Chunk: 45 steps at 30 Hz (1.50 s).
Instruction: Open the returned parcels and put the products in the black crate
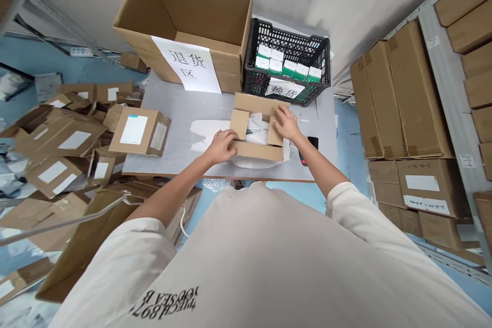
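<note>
In front of me on the table is a small cardboard box (259, 152) with its flaps raised or folded out. White crumpled paper (257, 129) shows inside it; whatever lies under the paper is hidden. My left hand (223, 146) grips the box at its near left corner, fingers curled over the flap edge. At the right side, my right hand (286, 122) holds the far right corner, with thumb and fingers about the flaps. A white sheet of paper (203, 130) lies flat beneath the box.
Behind stand a large open carton (230, 69) and a black crate (325, 69) with white-and-green boxes. A closed parcel (149, 136) sits at the table's left. A dark handheld device (312, 144) lies by my right forearm. Cartons heap on the left floor; shelving (442, 61) stands right.
</note>
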{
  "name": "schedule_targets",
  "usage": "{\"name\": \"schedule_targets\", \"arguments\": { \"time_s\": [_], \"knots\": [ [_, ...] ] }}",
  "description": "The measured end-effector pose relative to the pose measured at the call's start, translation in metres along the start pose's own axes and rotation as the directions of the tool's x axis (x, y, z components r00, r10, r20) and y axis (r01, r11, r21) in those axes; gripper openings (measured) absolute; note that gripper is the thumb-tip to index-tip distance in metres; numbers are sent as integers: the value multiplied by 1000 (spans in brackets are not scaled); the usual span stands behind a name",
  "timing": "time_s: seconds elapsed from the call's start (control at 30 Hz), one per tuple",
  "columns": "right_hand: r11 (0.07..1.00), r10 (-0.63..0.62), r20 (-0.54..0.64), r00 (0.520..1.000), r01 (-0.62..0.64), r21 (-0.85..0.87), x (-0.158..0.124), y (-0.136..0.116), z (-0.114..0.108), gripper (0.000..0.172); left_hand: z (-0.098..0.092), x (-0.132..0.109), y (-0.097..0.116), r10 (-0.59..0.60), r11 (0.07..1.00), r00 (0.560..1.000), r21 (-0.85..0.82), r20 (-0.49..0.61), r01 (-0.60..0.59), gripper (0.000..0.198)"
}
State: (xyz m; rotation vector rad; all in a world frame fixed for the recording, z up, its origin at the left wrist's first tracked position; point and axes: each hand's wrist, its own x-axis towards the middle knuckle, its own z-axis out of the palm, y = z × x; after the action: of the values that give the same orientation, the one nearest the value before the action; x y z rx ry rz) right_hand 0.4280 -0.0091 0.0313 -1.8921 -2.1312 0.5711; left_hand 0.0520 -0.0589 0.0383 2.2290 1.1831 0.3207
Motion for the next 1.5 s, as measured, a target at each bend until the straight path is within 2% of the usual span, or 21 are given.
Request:
{"name": "schedule_targets", "arguments": {
  "time_s": [0.1, 0.2, 0.3, 0.37, 0.43, 0.57, 0.67, 0.83, 0.97, 1.03, 1.13, 1.23, 1.37, 1.43, 1.5],
  "knots": [
    [1000, 6, 55, 998, -5, -13, 6, -2, 14, 87, -2, 7, 3, 101, 988, 987, 103, 128, -115, 70],
    [999, 33, 90, 995, -32, -5, 11, -8, 25, 102, 0, 26, 11, 190, 956, 944, 167, 269, -240, 89],
    [997, 70, 120, 990, -72, 13, 16, -11, 27, 107, -3, 41, 18, 195, 933, 919, 223, 342, -281, 91],
    [996, 79, 131, 988, -85, 37, 18, -9, 21, 106, -9, 41, 21, 198, 929, 930, 243, 310, -279, 88],
    [995, 67, 136, 988, -77, 66, 17, -3, 11, 105, -19, 35, 21, 197, 934, 954, 251, 228, -253, 87],
    [992, -7, 113, 994, -7, 124, 5, 16, -11, 100, -37, 18, 17, 125, 947, 991, 292, 48, -133, 101],
    [991, -42, 59, 997, 34, 126, -12, 28, -18, 90, -40, 14, 11, 63, 946, 998, 320, -3, -59, 109],
    [998, -22, -73, 997, 26, 50, -48, 46, -18, 65, -31, 29, 3, -7, 948, 998, 319, 56, -11, 114],
    [997, 57, -147, 987, -63, -41, -76, 56, -14, 51, -23, 56, -8, -77, 943, 989, 332, 125, 31, 130],
    [988, 96, -153, 984, -112, -103, -85, 56, -13, 44, -22, 70, -14, -74, 947, 983, 321, 166, 17, 135],
    [966, 123, -109, 986, -144, -213, -89, 48, -17, 37, -26, 89, -20, -109, 923, 943, 384, 314, -22, 156],
    [939, 98, -13, 995, -97, -329, -83, 29, -28, 35, -36, 100, -21, -161, 883, 886, 464, 435, -67, 176],
    [914, 6, 81, 997, 28, -404, -63, -13, -39, 44, -43, 104, -20, -138, 881, 877, 461, 459, -103, 181],
    [925, -35, 143, 989, 87, -371, -47, -41, -38, 46, -42, 103, -20, -130, 888, 882, 449, 452, -100, 180],
    [935, -18, 205, 979, 89, -344, -26, -70, -30, 48, -40, 101, -20, -117, 895, 890, 436, 440, -98, 178]
  ]
}}
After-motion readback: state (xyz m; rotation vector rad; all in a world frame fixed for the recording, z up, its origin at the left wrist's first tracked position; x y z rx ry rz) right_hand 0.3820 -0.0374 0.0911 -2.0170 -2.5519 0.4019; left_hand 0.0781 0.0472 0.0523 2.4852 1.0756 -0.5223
